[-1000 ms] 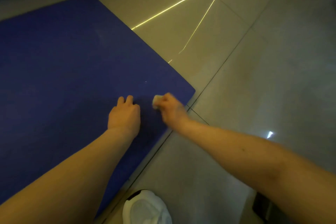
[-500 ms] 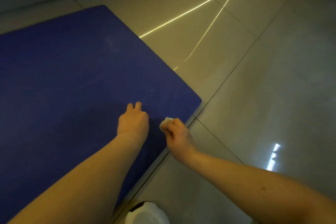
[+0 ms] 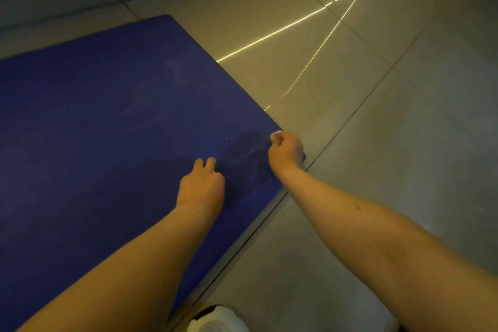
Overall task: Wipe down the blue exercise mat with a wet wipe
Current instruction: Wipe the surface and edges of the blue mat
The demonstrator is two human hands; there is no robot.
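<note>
As left hand point(image 3: 200, 188) rests, fingers point(image 3: 281, 141) pinch wipe point(image 3: 276, 134)

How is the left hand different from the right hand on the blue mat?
The right hand pinches a white wipe; the left hand holds nothing. The right hand is at the corner of the mat, next to the floor; the left hand rests further in on the mat. Both hands are bare and low down at the mat.
</note>
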